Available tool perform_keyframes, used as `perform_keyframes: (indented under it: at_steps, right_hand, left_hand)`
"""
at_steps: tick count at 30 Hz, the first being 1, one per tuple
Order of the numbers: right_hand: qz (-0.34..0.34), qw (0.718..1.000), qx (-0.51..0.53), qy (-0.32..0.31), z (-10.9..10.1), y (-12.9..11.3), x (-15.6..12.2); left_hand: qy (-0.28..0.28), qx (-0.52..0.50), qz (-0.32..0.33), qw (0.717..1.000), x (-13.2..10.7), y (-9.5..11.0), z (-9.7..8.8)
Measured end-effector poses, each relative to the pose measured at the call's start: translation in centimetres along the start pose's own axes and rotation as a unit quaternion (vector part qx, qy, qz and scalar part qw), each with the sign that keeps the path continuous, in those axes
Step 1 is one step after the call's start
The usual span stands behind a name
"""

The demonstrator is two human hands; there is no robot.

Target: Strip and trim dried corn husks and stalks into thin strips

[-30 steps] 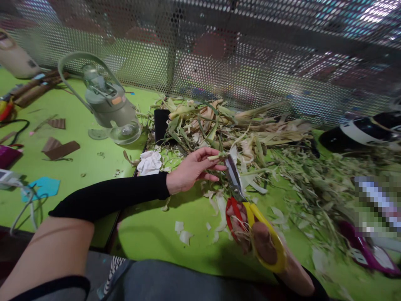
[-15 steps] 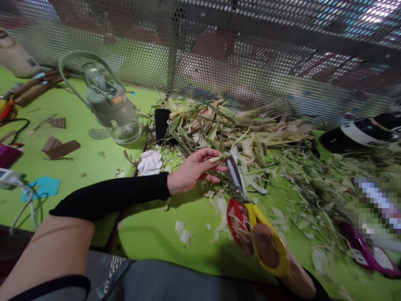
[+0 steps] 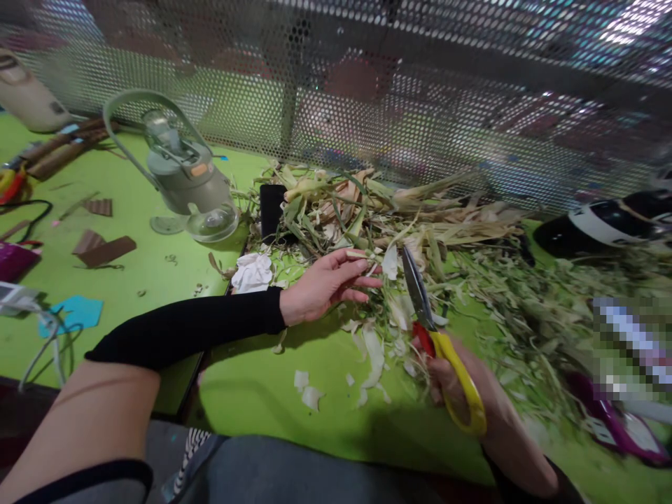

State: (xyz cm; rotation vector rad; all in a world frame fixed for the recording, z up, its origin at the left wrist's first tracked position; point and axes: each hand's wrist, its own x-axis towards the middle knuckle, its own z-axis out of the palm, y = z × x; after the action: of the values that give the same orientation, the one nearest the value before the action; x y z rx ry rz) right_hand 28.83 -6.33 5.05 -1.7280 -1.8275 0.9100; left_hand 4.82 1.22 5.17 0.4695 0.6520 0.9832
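My left hand is near the middle of the green table, pinching a short pale green stalk piece between thumb and fingers. To its right, my right hand has its fingers through the red and yellow handles of large scissors. The blades look closed together and point up and away, apart from the left hand. Behind both hands lies a heap of corn husks, partly green and partly dried brown. White peeled scraps are scattered between the hands.
A perforated metal screen borders the far edge. Left of the heap stand a black phone-like slab, crumpled tissue and a green water bottle. Shredded leaves spread rightward, with a dark bottle beyond.
The scissors have moved right, away from the left hand, and the handles have come together. A pale scrap now shows beside the left fingertips. The left hand has hardly moved.
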Motion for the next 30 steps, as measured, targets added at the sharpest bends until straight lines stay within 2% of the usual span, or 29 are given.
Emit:
perform_keyframes:
  at_steps: [3, 6, 10, 12, 14, 18, 20, 22, 24, 27, 30]
  right_hand:
    - [0.05, 0.99, -0.116, 0.063, -1.3, 0.3, 0.6]
    - [0.055, 0.969, -0.215, 0.111, -2.5, 1.7, 0.9]
    - [0.08, 0.945, -0.273, 0.162, -3.7, 4.3, 1.2]
    - [0.093, 0.94, -0.283, 0.166, -4.1, 4.9, 1.3]
    - [0.06, 0.939, -0.296, 0.163, -4.4, 4.7, 1.4]
    - [-0.075, 0.921, -0.311, 0.223, -4.3, 2.0, 1.3]
    - [-0.103, 0.94, -0.234, 0.228, -3.6, -0.1, 1.5]
    - [-0.102, 0.971, -0.131, 0.175, -2.5, -2.5, 1.9]
    - [-0.118, 0.982, -0.068, 0.129, -1.1, -4.5, 2.7]
    - [-0.151, 0.983, -0.02, 0.1, 0.6, -6.4, 3.9]
    - [-0.169, 0.981, -0.014, 0.095, 1.5, -7.1, 4.6]
  left_hand:
    - [-0.017, 0.008, 0.004, 1.0, 0.0, 0.1, -0.2]
    - [-0.025, 0.023, 0.003, 0.999, -0.2, 0.1, -0.2]
    - [-0.008, 0.033, 0.004, 0.999, -0.5, 0.1, 0.1]
    - [-0.004, 0.035, 0.006, 0.999, -0.6, 0.1, 0.2]
    - [-0.001, 0.031, 0.007, 0.999, -0.7, 0.1, 0.2]
    - [0.002, 0.034, 0.009, 0.999, -1.1, 0.0, 0.4]
    - [0.002, 0.05, 0.01, 0.999, -1.4, -0.2, 0.6]
    - [-0.002, 0.066, 0.011, 0.998, -1.7, -0.3, 0.9]
    - [-0.006, 0.078, 0.011, 0.997, -2.2, -0.5, 1.2]
    - [-0.009, 0.088, 0.017, 0.996, -2.9, -0.6, 1.2]
    - [-0.016, 0.107, 0.027, 0.994, -3.4, -0.5, 0.9]
